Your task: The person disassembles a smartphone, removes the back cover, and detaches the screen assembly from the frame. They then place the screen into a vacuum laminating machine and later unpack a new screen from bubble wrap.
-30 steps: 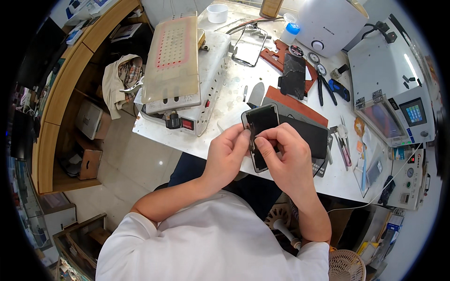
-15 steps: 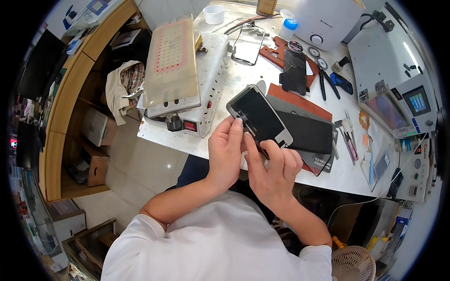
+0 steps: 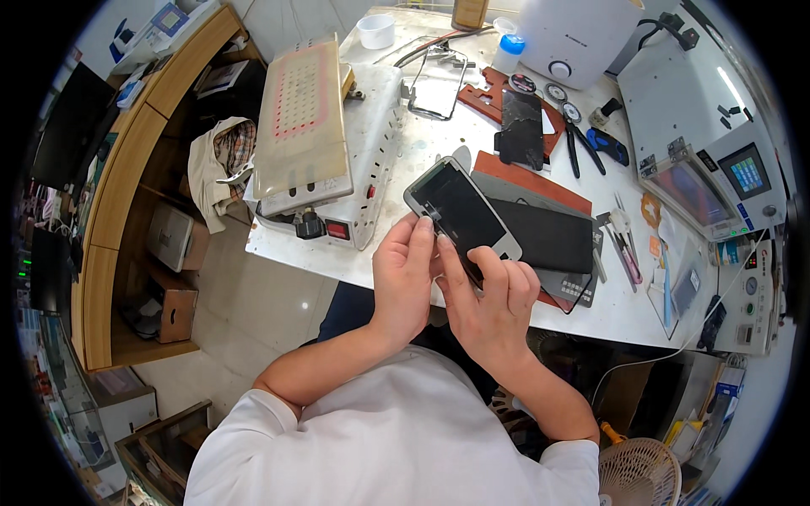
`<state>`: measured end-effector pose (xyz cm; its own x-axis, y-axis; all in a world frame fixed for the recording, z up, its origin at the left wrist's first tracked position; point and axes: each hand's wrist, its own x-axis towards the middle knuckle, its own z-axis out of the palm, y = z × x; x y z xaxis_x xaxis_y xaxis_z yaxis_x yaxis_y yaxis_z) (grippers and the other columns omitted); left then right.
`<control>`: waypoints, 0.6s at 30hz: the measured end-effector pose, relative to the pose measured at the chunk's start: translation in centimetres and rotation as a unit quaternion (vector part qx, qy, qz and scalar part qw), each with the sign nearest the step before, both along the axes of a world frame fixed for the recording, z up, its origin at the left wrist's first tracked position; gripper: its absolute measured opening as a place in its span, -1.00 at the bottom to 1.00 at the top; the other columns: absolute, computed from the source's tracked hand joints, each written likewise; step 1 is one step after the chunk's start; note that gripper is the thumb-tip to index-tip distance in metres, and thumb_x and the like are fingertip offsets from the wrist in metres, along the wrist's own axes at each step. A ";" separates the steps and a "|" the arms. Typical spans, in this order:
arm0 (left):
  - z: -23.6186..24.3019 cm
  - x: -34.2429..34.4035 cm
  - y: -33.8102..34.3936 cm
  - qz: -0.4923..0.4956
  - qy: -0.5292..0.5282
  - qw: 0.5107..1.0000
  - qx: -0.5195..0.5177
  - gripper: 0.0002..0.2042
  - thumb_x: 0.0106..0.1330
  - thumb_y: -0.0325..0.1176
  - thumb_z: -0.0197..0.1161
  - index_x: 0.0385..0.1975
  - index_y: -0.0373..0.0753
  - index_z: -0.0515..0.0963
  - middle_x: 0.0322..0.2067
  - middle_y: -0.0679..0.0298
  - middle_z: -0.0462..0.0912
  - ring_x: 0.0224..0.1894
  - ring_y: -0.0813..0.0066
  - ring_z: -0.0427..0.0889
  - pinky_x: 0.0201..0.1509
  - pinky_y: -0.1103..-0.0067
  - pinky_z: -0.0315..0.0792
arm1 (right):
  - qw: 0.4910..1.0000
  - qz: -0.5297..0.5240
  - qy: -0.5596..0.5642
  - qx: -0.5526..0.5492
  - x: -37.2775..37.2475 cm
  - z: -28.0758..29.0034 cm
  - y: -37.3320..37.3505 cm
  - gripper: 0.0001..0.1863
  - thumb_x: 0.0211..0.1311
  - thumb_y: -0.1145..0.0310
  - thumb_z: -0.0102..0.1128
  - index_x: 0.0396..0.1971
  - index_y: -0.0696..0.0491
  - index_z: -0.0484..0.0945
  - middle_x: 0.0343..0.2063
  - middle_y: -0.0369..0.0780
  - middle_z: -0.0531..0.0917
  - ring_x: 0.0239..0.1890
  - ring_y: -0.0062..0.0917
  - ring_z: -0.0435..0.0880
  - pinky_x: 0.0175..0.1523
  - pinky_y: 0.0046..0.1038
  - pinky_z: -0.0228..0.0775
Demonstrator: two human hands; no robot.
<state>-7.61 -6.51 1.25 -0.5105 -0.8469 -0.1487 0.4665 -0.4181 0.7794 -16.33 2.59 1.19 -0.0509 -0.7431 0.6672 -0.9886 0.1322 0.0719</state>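
Observation:
My left hand (image 3: 403, 282) is closed on a phone (image 3: 466, 217) with a black screen, silver-white frame and white lower end, gripping its left long edge with the thumb on the front. My right hand (image 3: 485, 308) has its index fingertip at that edge beside the left thumb and its other fingers curled against the phone's lower part. The phone is held tilted over a dark flat slab (image 3: 564, 236), which lies on a grey plate (image 3: 588, 287) and a red mat (image 3: 574, 192). What lies under my fingertips is too small to make out.
A white bench (image 3: 329, 259) carries a heating plate (image 3: 371, 185), cracked black panel (image 3: 521, 126), pliers (image 3: 575, 152), tweezers (image 3: 624, 244) and white humidifier (image 3: 578, 38). A grey machine (image 3: 688, 143) stands right; a wooden cabinet (image 3: 126, 202) and fan (image 3: 639, 472) flank me.
The phone has turned from upright to slanting, its top toward the upper left. Both hands have shifted, the right index now straighter along the edge. Little differs from half a second ago.

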 end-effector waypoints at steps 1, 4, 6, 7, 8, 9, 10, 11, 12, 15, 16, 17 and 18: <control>-0.1 0.0 0.0 -0.002 0.003 1.000 -0.001 -0.74 0.58 -0.27 -0.06 -0.01 -0.31 0.48 -0.36 0.32 0.63 -0.45 0.65 0.63 -0.50 0.68 0.54 | 1.000 0.000 -0.002 0.001 0.0 0.0 0.0 -0.56 0.15 0.39 0.20 0.09 -0.10 0.63 -0.07 -0.33 0.47 -0.03 -0.47 0.31 0.11 -0.38 0.23; -0.2 0.0 0.0 0.001 0.000 1.000 -0.003 -0.74 0.58 -0.28 -0.06 -0.01 -0.32 0.47 -0.36 0.32 0.63 -0.46 0.64 0.63 -0.51 0.69 0.54 | 1.000 -0.003 0.004 0.010 -0.1 0.0 0.2 -0.56 0.14 0.37 0.23 0.08 -0.10 0.63 -0.08 -0.33 0.47 -0.04 -0.47 0.31 0.11 -0.36 0.22; -0.3 0.0 0.0 -0.002 0.000 1.000 -0.008 -0.74 0.58 -0.29 -0.07 -0.01 -0.33 0.47 -0.36 0.32 0.63 -0.46 0.65 0.63 -0.52 0.69 0.54 | 1.000 -0.001 -0.014 0.003 0.0 0.1 0.0 -0.57 0.14 0.34 0.26 0.07 -0.10 0.64 -0.08 -0.32 0.47 -0.04 -0.46 0.31 0.10 -0.36 0.22; -0.3 0.0 0.0 -0.003 0.000 1.000 -0.010 -0.74 0.58 -0.29 -0.07 -0.01 -0.33 0.47 -0.37 0.32 0.63 -0.46 0.65 0.63 -0.53 0.69 0.54 | 1.000 0.000 -0.023 0.000 0.1 0.1 0.0 -0.57 0.14 0.33 0.27 0.07 -0.10 0.64 -0.09 -0.32 0.46 -0.04 -0.46 0.32 0.10 -0.35 0.22; -0.3 0.0 0.0 -0.002 -0.001 1.000 -0.010 -0.74 0.58 -0.29 -0.07 -0.02 -0.33 0.47 -0.37 0.32 0.62 -0.47 0.65 0.63 -0.54 0.69 0.53 | 1.000 0.001 -0.027 0.002 0.1 0.2 0.0 -0.57 0.14 0.32 0.28 0.06 -0.10 0.64 -0.09 -0.32 0.46 -0.05 -0.45 0.32 0.10 -0.35 0.21; -0.3 0.0 0.0 -0.001 -0.001 1.000 -0.010 -0.74 0.58 -0.29 -0.07 -0.02 -0.33 0.47 -0.37 0.32 0.62 -0.47 0.65 0.63 -0.55 0.70 0.53 | 1.000 0.001 -0.031 0.004 0.0 0.2 0.0 -0.58 0.13 0.31 0.28 0.06 -0.09 0.64 -0.09 -0.32 0.46 -0.05 -0.45 0.32 0.10 -0.35 0.21; -0.3 -0.1 0.1 0.001 -0.002 1.000 -0.010 -0.74 0.58 -0.29 -0.07 -0.02 -0.33 0.47 -0.37 0.32 0.62 -0.47 0.65 0.63 -0.56 0.70 0.52 | 0.999 0.002 -0.035 0.006 0.0 0.2 0.0 -0.58 0.13 0.30 0.29 0.05 -0.09 0.65 -0.09 -0.32 0.46 -0.05 -0.45 0.32 0.09 -0.34 0.21; -0.3 -0.1 0.1 0.003 -0.003 1.000 -0.008 -0.74 0.58 -0.29 -0.07 -0.02 -0.33 0.47 -0.37 0.32 0.62 -0.47 0.65 0.63 -0.56 0.70 0.52 | 0.999 0.004 -0.040 0.007 0.0 0.3 0.0 -0.58 0.13 0.30 0.29 0.05 -0.09 0.65 -0.10 -0.32 0.46 -0.05 -0.45 0.31 0.09 -0.34 0.20; -0.2 -0.1 0.1 0.006 -0.005 1.000 -0.006 -0.74 0.58 -0.29 -0.06 -0.02 -0.33 0.47 -0.37 0.32 0.62 -0.47 0.65 0.63 -0.56 0.70 0.52 | 0.999 0.006 -0.045 0.008 0.1 0.3 0.0 -0.58 0.13 0.30 0.29 0.05 -0.09 0.65 -0.10 -0.32 0.46 -0.05 -0.44 0.31 0.09 -0.34 0.20; -0.3 0.0 0.1 0.008 -0.004 1.000 -0.005 -0.75 0.57 -0.29 -0.06 -0.02 -0.33 0.47 -0.38 0.32 0.63 -0.48 0.65 0.63 -0.57 0.71 0.52 | 0.999 0.008 -0.049 0.007 0.1 0.2 0.1 -0.58 0.12 0.30 0.29 0.05 -0.09 0.65 -0.10 -0.32 0.46 -0.05 -0.44 0.31 0.09 -0.34 0.19; -0.3 0.0 0.1 0.008 -0.003 1.000 -0.005 -0.75 0.57 -0.29 -0.06 -0.02 -0.33 0.47 -0.38 0.32 0.63 -0.49 0.65 0.63 -0.57 0.71 0.52 | 0.999 0.007 -0.049 0.006 0.1 0.1 0.1 -0.57 0.11 0.30 0.30 0.05 -0.09 0.65 -0.10 -0.32 0.46 -0.05 -0.44 0.31 0.09 -0.34 0.19; -0.3 0.0 0.1 0.009 -0.003 1.000 -0.005 -0.75 0.57 -0.29 -0.06 -0.02 -0.33 0.48 -0.38 0.32 0.63 -0.49 0.65 0.63 -0.58 0.71 0.52 | 0.999 0.008 -0.050 0.006 0.1 0.1 0.0 -0.57 0.11 0.30 0.30 0.04 -0.09 0.65 -0.10 -0.32 0.46 -0.05 -0.44 0.31 0.09 -0.34 0.19; -0.3 0.0 0.2 0.010 -0.004 1.000 -0.004 -0.74 0.57 -0.29 -0.07 -0.03 -0.33 0.48 -0.38 0.31 0.64 -0.50 0.65 0.63 -0.58 0.72 0.52 | 0.999 0.009 -0.050 0.005 0.1 0.2 0.0 -0.57 0.10 0.30 0.30 0.04 -0.09 0.65 -0.10 -0.32 0.46 -0.05 -0.44 0.31 0.09 -0.34 0.19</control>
<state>-7.63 -6.34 0.95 -0.4922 -0.8583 -0.1452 0.4686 -0.4017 0.7868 -16.22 2.63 1.34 -0.1036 -0.7510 0.6522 -0.9931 0.1141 -0.0263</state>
